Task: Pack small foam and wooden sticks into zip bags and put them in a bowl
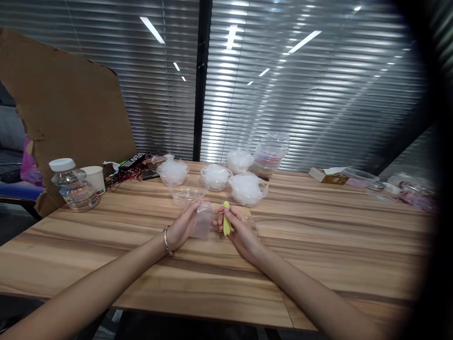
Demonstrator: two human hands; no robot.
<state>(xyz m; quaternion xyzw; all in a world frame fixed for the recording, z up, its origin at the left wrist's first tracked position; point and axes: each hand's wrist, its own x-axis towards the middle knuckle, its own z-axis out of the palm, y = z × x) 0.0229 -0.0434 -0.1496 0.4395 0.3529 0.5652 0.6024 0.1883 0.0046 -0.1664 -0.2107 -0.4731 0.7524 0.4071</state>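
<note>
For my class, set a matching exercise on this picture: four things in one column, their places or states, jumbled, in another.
Things:
1. yellow item
2. clear plastic bag
3. bottle
4. paper cup

Places or states:
A. closed with a white lid
B. held in the right hand
C. standing beside the bottle
D. held in the left hand

Pairs: 1-B, 2-D, 3-A, 4-C

Two hands (183, 224) (243, 233), one bottle (76, 189), one cup (95, 179)
</note>
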